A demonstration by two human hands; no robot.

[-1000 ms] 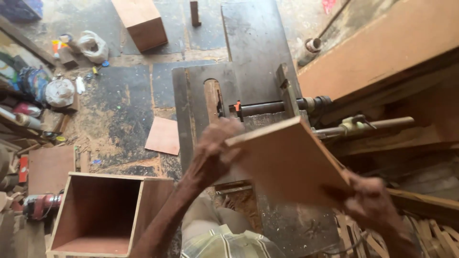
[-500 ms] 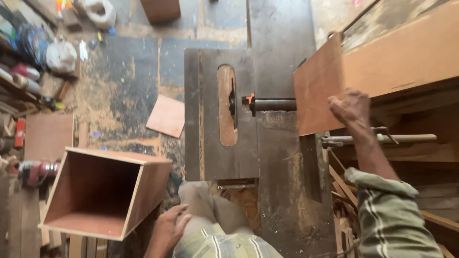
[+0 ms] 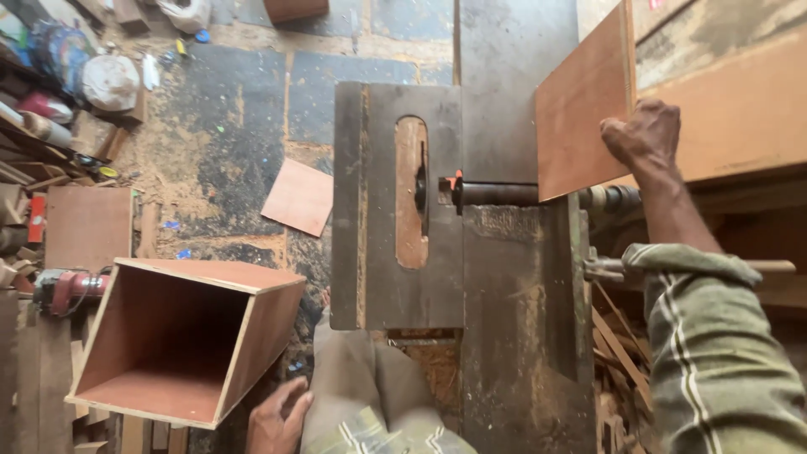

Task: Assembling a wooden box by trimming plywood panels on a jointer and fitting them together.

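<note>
My right hand (image 3: 643,134) grips the near edge of a reddish-brown plywood panel (image 3: 582,105), held up at the right beyond the saw table. My left hand (image 3: 277,416) hangs low by my thigh, fingers loosely apart, holding nothing, close to the corner of an open plywood box (image 3: 189,336). Between them stands a grey metal table saw (image 3: 395,210) with its blade in a slot and a dark shaft (image 3: 496,195) running right.
A small plywood offcut (image 3: 298,196) lies on the dusty floor left of the saw. A larger board (image 3: 88,227), a red power tool (image 3: 71,290) and cluttered tools fill the far left. Large wooden boards (image 3: 723,109) lean at right; wood scraps (image 3: 618,353) lie below.
The panel has travelled from in front of me to the right and further away, held by the right hand alone. My left hand let go of it and dropped beside my thigh.
</note>
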